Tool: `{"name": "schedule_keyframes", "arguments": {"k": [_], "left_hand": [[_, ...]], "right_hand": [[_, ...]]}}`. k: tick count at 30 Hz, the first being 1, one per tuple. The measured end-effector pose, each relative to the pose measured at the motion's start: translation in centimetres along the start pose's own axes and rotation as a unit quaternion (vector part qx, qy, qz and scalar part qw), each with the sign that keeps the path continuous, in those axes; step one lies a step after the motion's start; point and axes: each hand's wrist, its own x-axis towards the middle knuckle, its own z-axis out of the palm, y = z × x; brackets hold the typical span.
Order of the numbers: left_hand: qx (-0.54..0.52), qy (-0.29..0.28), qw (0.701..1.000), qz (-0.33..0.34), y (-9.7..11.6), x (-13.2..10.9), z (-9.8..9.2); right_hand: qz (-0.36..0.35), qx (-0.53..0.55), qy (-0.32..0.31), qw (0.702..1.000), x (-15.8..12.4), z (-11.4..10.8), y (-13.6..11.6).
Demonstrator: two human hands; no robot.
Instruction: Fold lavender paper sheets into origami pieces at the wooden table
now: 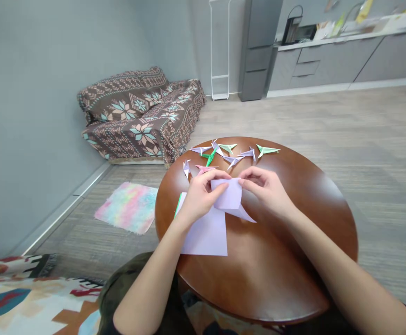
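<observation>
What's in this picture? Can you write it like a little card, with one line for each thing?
Left hand: pressing on the lilac paper sheet
Right hand: pinching the sheet's folded part
Table: round polished wooden table, under the paper
Origami figures: pointy, lilac, green and pink, lying beyond the hands
Sofa: covered with a patterned brown throw
Floor: pastel rainbow rug
</observation>
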Motion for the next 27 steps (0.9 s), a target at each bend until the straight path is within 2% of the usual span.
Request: {"name": "schedule_keyframes", "arguments": {"k": [5,8,12,16,22,27], "left_hand": [[0.011,0.002,1.000,-0.005,0.18,0.00,0.07],[-0.006,0.004,1.000,-0.014,0.53,-0.01,0.27],[-0.044,-0.024,0.998,-0.031,0.69,-0.09,0.53],[-0.061,-0.039,0.997,-0.032,0.55,-0.13,0.54],[-0.094,-0.006,0.991,-0.096,0.68,-0.10,0.61],[-0.040,0.025,0.994,-0.094,0.90,-0.21,0.68]], "right_hand": [[-0.035,-0.047,0.003,0.998,0.07,0.08,0.02],[-0.060,-0.087,-0.021,0.994,-0.06,0.15,-0.04],[-0.112,-0.166,-0.062,0.978,-0.32,0.16,-0.03],[-0.160,-0.191,-0.068,0.966,-0.47,0.20,-0.02],[-0.130,-0.114,-0.038,0.984,-0.54,0.36,-0.08],[-0.123,-0.150,-0.060,0.979,-0.43,0.24,-0.02]]}}
